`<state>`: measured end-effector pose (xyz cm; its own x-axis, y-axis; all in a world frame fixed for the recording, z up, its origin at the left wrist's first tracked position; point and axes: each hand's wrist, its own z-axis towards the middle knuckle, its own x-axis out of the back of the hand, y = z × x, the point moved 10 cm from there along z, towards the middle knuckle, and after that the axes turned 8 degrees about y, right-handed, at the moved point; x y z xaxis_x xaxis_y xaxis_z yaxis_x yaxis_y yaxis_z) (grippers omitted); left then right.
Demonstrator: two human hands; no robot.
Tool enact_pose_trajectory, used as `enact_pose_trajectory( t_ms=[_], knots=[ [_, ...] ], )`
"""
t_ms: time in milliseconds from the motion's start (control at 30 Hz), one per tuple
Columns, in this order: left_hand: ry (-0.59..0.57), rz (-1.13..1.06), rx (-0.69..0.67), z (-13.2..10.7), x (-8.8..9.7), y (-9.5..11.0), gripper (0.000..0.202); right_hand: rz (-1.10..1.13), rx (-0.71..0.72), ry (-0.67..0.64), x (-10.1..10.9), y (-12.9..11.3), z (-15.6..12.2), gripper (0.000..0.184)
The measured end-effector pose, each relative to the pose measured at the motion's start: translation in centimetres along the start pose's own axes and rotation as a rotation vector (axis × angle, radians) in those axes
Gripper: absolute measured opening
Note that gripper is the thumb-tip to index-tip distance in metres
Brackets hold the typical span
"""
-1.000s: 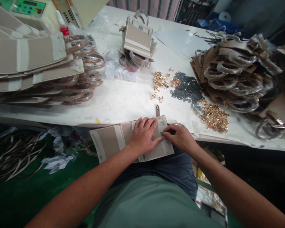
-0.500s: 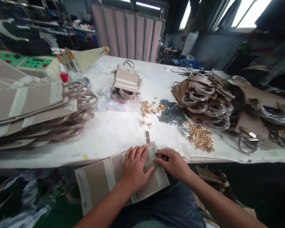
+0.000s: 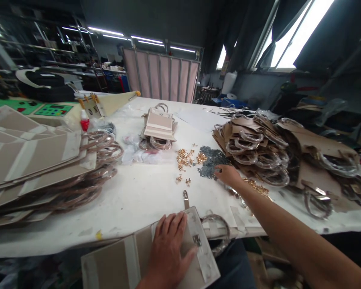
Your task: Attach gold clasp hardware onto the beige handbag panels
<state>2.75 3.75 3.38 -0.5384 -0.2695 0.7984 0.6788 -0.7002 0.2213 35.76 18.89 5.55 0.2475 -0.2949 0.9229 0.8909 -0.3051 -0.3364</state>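
Two hands, two sites. Left hand (image 3: 170, 251): flat on the bag panel (image 3: 144, 247), fingers extended and thumb spread, pressing from above; its grip encloses nothing. Right hand (image 3: 230, 176): out at the pile of dark metal pieces (image 3: 210, 158), fingers curled at the pile's near side. Its grip looks partly closed; cannot tell whether a piece is held.

Panel position: across the near edge of the surface (image 3: 138, 192), its far corner over that edge, the rest toward the lap. A wrapped handle (image 3: 227, 228) loops out on its right; a strap with a metal end (image 3: 185, 199) points away from the far corner.

Change: half a second ago the right fingers were at the panel's right part; now they are at the pile. A small metal piece (image 3: 196, 240) on the panel is thereby exposed; cannot tell if it is fixed or loose. Left hand unchanged in its placement.

Meaning (judgement): handling at the small piece is paused, and the left hand alone steadies the panel.

Also noted: gold fittings (image 3: 184, 159) left of the pile; stacked panels (image 3: 57, 148) along the left edge.
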Motion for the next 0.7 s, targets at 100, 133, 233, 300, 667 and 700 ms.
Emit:
enact_pose_trajectory(
  t_ms=[100,133,233,300,667,700],
  knots=[
    [0.016,0.003,0.003,0.0,0.0,-0.2,0.078,-0.050,-0.002,-0.035,-0.9,0.7,1.5,0.027],
    [0.019,0.002,0.005,0.1,0.0,-0.2,0.078,-0.060,0.006,-0.058,-1.1,0.9,1.6,0.024],
    [0.007,-0.001,-0.004,0.2,-0.2,-0.2,0.078,-0.073,0.035,-0.122,-1.4,1.7,1.6,0.019],
    [-0.001,0.000,-0.013,0.2,-0.3,-0.1,0.077,-0.079,0.049,-0.144,-0.9,2.6,1.4,0.019],
    [0.024,0.009,-0.060,0.6,-0.3,0.1,0.074,-0.104,0.081,-0.251,-0.3,5.5,-2.6,0.038],
    [0.022,0.012,-0.062,0.6,-0.3,0.1,0.073,-0.107,0.076,-0.250,-0.4,5.5,-2.7,0.038]
  ],
)
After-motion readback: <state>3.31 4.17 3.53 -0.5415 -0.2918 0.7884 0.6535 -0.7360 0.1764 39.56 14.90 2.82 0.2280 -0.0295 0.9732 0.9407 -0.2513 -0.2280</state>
